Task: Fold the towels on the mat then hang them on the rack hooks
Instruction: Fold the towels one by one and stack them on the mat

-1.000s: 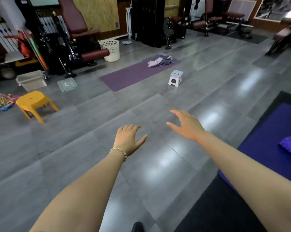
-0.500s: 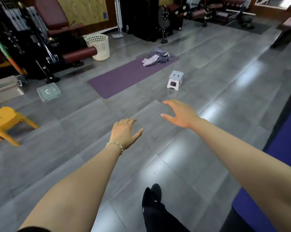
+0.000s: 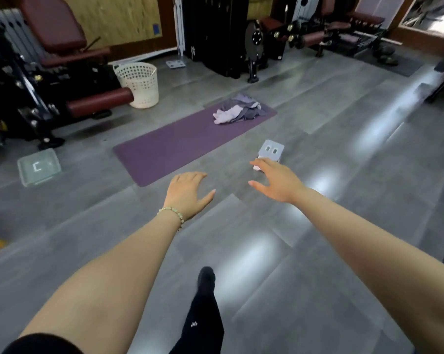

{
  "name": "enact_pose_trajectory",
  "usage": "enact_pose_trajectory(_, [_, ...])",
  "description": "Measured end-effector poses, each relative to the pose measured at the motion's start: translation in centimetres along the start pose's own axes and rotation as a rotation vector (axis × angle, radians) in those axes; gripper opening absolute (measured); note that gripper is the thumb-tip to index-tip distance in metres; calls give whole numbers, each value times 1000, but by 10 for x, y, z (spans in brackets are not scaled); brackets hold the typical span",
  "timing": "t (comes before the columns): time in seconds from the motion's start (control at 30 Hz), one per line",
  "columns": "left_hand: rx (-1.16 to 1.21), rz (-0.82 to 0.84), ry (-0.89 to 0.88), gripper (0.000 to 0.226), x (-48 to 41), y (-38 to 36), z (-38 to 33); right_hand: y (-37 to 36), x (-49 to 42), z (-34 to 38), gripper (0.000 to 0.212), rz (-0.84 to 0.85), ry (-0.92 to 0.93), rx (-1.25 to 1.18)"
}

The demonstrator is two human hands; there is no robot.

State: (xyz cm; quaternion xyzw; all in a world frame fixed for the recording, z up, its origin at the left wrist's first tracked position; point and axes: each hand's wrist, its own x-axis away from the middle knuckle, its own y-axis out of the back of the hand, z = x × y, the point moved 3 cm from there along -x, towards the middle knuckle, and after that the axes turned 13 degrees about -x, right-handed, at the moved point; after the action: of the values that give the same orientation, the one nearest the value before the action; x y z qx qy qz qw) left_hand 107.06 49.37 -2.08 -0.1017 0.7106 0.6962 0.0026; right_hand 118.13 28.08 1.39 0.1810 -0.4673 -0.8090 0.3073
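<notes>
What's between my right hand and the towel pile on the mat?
Head view: a small white stool just beyond the right hand, then grey floor and bare mat before the towel pile.

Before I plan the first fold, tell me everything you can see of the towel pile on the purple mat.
The towel pile is a loose, crumpled heap of soft cloth, grey pieces mixed with pale pink or lilac ones; their number cannot be told. None looks folded. It lies at the far end of the purple mat, resting on it. The left hand and right hand, both empty, are apart from it.
</notes>
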Motion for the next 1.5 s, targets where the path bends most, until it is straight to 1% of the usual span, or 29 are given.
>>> enact_pose_trajectory(0.1, [20,13,-47,84,-108,-19,9,27,-91,-48,58,-56,-49,0])
enact_pose_trajectory(0.2, [14,57,-105,71,-213,-35,7,59,-168,-87,59,-93,-96,-17])
enact_pose_trajectory(0.23, [24,60,-114,70,-246,-35,4,68,-190,-99,59,-98,-101,-18])
enact_pose_trajectory(0.27, [33,58,-120,71,-276,-35,0,78,-210,-111,59,-100,-113,-19])
enact_pose_trajectory(0.3, [38,56,-133,76,-313,-35,-4,92,-237,-129,58,-103,-127,-20])
enact_pose_trajectory(0.4, [34,37,-168,93,-388,-42,-11,115,-293,-174,57,-82,-152,1])
enact_pose_trajectory(0.5, [51,45,-143,94,-472,-66,-15,134,-360,-225,58,-71,-158,21])
enact_pose_trajectory(0.57, [27,53,-138,94,-520,-81,-19,142,-398,-251,59,-25,-137,39])
enact_pose_trajectory(0.67, [23,61,-106,94,-614,-108,-32,168,-479,-310,59,10,-113,43])
enact_pose_trajectory(0.77, [21,80,-25,94,-700,-123,-39,199,-559,-360,60,64,-91,50])
enact_pose_trajectory(0.83, [36,73,23,92,-748,-129,-43,221,-609,-386,61,67,-53,57])
enact_pose_trajectory(0.93, [34,94,47,89,-812,-136,-44,245,-678,-415,60,73,-12,61])
enact_pose_trajectory(1.07, [49,102,117,91,-899,-150,-32,254,-769,-452,60,144,35,95])
enact_pose_trajectory(1.23, [19,138,141,92,-1022,-189,-4,250,-896,-512,61,201,35,90])
enact_pose_trajectory(1.3, [42,145,175,92,-1075,-206,14,252,-950,-531,60,193,43,61])
enact_pose_trajectory(1.4, [49,156,180,91,-1150,-223,34,258,-1022,-559,59,171,45,14])
enact_pose_trajectory(1.47, [63,161,208,93,-1200,-230,47,263,-1071,-580,65,160,58,10])
enact_pose_trajectory(1.5, [55,157,204,93,-1212,-231,50,265,-1082,-585,71,146,74,9])
